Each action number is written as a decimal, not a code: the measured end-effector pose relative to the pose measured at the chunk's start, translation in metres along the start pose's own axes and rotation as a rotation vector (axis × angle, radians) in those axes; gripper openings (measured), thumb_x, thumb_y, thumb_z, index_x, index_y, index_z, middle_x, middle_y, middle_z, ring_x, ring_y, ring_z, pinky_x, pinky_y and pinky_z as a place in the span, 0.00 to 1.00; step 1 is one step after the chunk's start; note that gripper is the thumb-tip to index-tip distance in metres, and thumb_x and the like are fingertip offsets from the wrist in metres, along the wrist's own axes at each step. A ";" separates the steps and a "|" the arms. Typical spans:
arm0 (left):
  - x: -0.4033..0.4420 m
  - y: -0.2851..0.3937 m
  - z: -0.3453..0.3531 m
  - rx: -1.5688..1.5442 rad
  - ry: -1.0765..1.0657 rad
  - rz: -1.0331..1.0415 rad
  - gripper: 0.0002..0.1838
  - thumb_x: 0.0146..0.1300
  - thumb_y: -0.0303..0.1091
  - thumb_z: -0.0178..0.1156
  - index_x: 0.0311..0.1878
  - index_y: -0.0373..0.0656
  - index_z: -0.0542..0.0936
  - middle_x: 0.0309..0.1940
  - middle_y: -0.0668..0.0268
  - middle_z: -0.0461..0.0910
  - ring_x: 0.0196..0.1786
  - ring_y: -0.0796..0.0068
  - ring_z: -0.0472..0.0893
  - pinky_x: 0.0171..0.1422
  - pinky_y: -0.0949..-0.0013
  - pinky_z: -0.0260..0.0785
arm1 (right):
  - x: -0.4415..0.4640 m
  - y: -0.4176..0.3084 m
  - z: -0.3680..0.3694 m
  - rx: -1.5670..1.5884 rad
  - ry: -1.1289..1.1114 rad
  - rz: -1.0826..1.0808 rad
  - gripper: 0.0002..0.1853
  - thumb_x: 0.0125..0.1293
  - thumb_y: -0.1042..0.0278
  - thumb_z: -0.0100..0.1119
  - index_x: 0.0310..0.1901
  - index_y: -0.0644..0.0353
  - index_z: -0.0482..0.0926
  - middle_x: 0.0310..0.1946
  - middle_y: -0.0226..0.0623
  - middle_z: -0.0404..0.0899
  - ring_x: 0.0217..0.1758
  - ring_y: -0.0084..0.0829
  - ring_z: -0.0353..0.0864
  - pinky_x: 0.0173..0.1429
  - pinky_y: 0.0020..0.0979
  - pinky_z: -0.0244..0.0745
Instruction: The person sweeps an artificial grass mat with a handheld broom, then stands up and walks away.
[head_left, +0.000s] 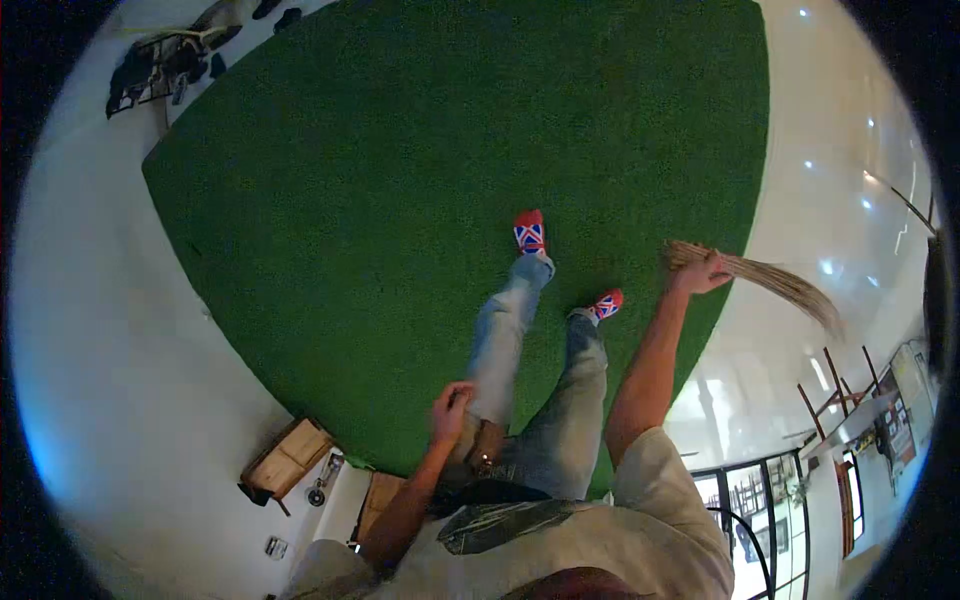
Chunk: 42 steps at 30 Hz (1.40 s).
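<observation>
A short broom of thin tan sticks [790, 287] is in my right hand [702, 274], out to the right of my legs. My fingers wrap round the bundle near its thicker end, and the bristles fan out and curve down to the right, a little blurred. My left hand [452, 412] hangs in front of my left thigh with nothing in it. Its fingers are loosely bent, with a gap by the thumb. Below me lies a green carpet [400, 200], on which my feet stand in red, white and blue socks [530, 232].
A glossy pale floor [805, 110] surrounds the carpet. A small wooden cabinet [290, 458] stands at the lower left, with a fan [317, 493] near it. A chair with dark items [160, 68] is at the upper left. Glass doors [765, 510] and upturned-looking furniture legs [840, 390] show at right.
</observation>
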<state>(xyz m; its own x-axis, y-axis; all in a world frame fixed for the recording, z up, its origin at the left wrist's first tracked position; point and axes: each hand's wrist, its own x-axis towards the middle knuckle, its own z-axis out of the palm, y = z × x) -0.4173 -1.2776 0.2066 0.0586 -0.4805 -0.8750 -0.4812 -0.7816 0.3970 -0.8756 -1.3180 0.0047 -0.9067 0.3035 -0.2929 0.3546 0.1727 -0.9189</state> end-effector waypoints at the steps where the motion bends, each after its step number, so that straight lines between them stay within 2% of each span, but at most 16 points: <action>1: 0.000 0.007 0.000 0.017 -0.008 0.034 0.09 0.63 0.34 0.54 0.40 0.42 0.80 0.36 0.69 0.79 0.41 0.77 0.76 0.49 0.72 0.68 | 0.031 0.029 -0.035 0.045 -0.129 -0.026 0.35 0.57 0.58 0.65 0.63 0.65 0.63 0.48 0.43 0.74 0.40 0.31 0.75 0.41 0.32 0.75; 6: -0.012 0.043 0.008 0.102 0.048 -0.035 0.09 0.63 0.33 0.53 0.40 0.41 0.80 0.33 0.69 0.78 0.40 0.77 0.76 0.48 0.73 0.68 | -0.049 0.075 -0.102 -0.611 -0.780 -0.097 0.28 0.57 0.59 0.64 0.58 0.61 0.71 0.43 0.39 0.78 0.42 0.28 0.75 0.49 0.30 0.72; 7: -0.013 0.050 0.012 0.121 0.061 -0.045 0.09 0.63 0.33 0.53 0.40 0.41 0.80 0.33 0.69 0.78 0.40 0.77 0.76 0.48 0.73 0.67 | -0.126 0.014 -0.068 -0.552 -0.793 0.008 0.23 0.55 0.63 0.66 0.52 0.63 0.75 0.41 0.37 0.79 0.43 0.27 0.76 0.50 0.29 0.72; 13: -0.007 0.014 0.002 0.067 0.019 0.040 0.09 0.64 0.33 0.53 0.42 0.41 0.80 0.34 0.69 0.79 0.40 0.78 0.75 0.49 0.73 0.67 | -0.326 0.094 -0.005 -0.452 -1.472 0.293 0.32 0.54 0.64 0.66 0.61 0.61 0.69 0.45 0.37 0.79 0.45 0.25 0.77 0.51 0.28 0.73; 17: -0.010 0.027 0.004 0.083 0.077 -0.095 0.09 0.64 0.31 0.53 0.43 0.42 0.80 0.36 0.68 0.79 0.41 0.77 0.75 0.50 0.73 0.66 | -0.331 0.118 0.062 -0.515 -1.391 0.289 0.27 0.50 0.66 0.69 0.53 0.60 0.75 0.37 0.35 0.81 0.37 0.26 0.78 0.44 0.30 0.76; 18: -0.007 0.010 0.001 0.054 0.089 -0.053 0.09 0.64 0.30 0.53 0.43 0.42 0.80 0.35 0.69 0.79 0.41 0.77 0.75 0.50 0.73 0.66 | -0.295 0.098 0.080 -0.534 -1.295 0.564 0.24 0.50 0.67 0.69 0.50 0.60 0.76 0.36 0.35 0.81 0.36 0.27 0.79 0.40 0.31 0.76; 20: 0.003 -0.043 -0.002 -0.014 0.102 0.031 0.09 0.64 0.29 0.52 0.43 0.42 0.80 0.35 0.69 0.78 0.41 0.77 0.75 0.50 0.73 0.66 | -0.185 0.146 0.086 -0.371 -1.043 0.505 0.19 0.52 0.67 0.67 0.46 0.59 0.76 0.33 0.34 0.82 0.30 0.33 0.80 0.32 0.36 0.77; 21: 0.003 -0.031 -0.004 -0.032 0.069 0.022 0.09 0.64 0.29 0.52 0.43 0.41 0.80 0.35 0.69 0.79 0.41 0.77 0.75 0.50 0.73 0.67 | -0.127 0.127 0.087 -0.572 -0.875 -0.095 0.17 0.53 0.64 0.68 0.44 0.59 0.77 0.30 0.33 0.81 0.26 0.31 0.79 0.28 0.35 0.76; 22: 0.004 -0.003 -0.007 -0.051 0.036 0.016 0.08 0.64 0.29 0.53 0.43 0.41 0.80 0.35 0.69 0.79 0.41 0.77 0.75 0.50 0.73 0.67 | -0.084 0.100 0.084 -0.156 -0.697 0.242 0.19 0.52 0.57 0.68 0.41 0.60 0.78 0.28 0.33 0.81 0.24 0.28 0.77 0.27 0.32 0.74; 23: 0.005 0.013 -0.007 -0.073 0.005 0.013 0.08 0.64 0.29 0.53 0.43 0.41 0.80 0.35 0.69 0.79 0.41 0.77 0.75 0.50 0.73 0.67 | -0.015 0.097 0.070 -0.273 -0.718 0.110 0.19 0.62 0.60 0.61 0.51 0.59 0.74 0.39 0.39 0.80 0.38 0.30 0.79 0.43 0.32 0.76; 28: 0.017 -0.004 -0.015 -0.104 0.026 -0.046 0.08 0.63 0.30 0.54 0.42 0.41 0.80 0.35 0.69 0.79 0.41 0.78 0.75 0.50 0.73 0.67 | 0.168 -0.031 0.039 -1.779 -0.425 -0.543 0.26 0.56 0.47 0.60 0.39 0.68 0.77 0.33 0.50 0.80 0.30 0.38 0.81 0.32 0.38 0.76; 33: 0.026 -0.022 -0.014 -0.154 0.011 0.010 0.08 0.61 0.30 0.55 0.41 0.42 0.80 0.35 0.69 0.79 0.41 0.78 0.75 0.50 0.73 0.68 | 0.177 -0.031 -0.021 -0.521 -0.183 -0.314 0.18 0.58 0.55 0.60 0.41 0.62 0.78 0.33 0.38 0.79 0.32 0.30 0.78 0.36 0.31 0.74; 36: 0.025 -0.009 -0.009 -0.124 0.005 0.024 0.07 0.62 0.31 0.55 0.40 0.42 0.79 0.36 0.69 0.79 0.41 0.77 0.75 0.50 0.73 0.67 | 0.106 0.013 -0.075 -0.535 -0.554 -0.574 0.13 0.59 0.60 0.60 0.43 0.58 0.78 0.33 0.30 0.79 0.33 0.25 0.75 0.39 0.27 0.73; 38: 0.018 0.018 -0.003 -0.108 -0.019 0.069 0.07 0.62 0.31 0.55 0.40 0.41 0.79 0.36 0.69 0.79 0.41 0.77 0.75 0.50 0.72 0.67 | -0.003 0.004 -0.061 -0.601 -0.702 -0.056 0.15 0.59 0.60 0.61 0.43 0.61 0.78 0.32 0.32 0.79 0.32 0.25 0.75 0.38 0.31 0.73; 40: 0.013 0.026 0.000 -0.120 -0.041 0.086 0.08 0.63 0.31 0.54 0.41 0.41 0.79 0.36 0.69 0.79 0.41 0.77 0.75 0.51 0.72 0.67 | -0.105 -0.037 -0.019 -0.797 -0.957 0.065 0.13 0.55 0.65 0.62 0.42 0.60 0.79 0.30 0.35 0.79 0.33 0.27 0.77 0.40 0.30 0.73; 42: 0.013 0.027 0.002 -0.080 -0.047 0.112 0.08 0.63 0.31 0.54 0.41 0.40 0.79 0.37 0.69 0.79 0.41 0.77 0.75 0.51 0.72 0.67 | -0.180 0.005 0.003 -0.406 -1.169 0.146 0.21 0.54 0.65 0.61 0.51 0.57 0.78 0.32 0.34 0.81 0.33 0.24 0.78 0.40 0.29 0.73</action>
<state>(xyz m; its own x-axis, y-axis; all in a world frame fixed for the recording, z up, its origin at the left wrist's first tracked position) -0.4307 -1.3045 0.2051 -0.0337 -0.5484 -0.8356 -0.4107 -0.7546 0.5118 -0.7116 -1.3741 0.0520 -0.4386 -0.6351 -0.6358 0.3254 0.5473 -0.7711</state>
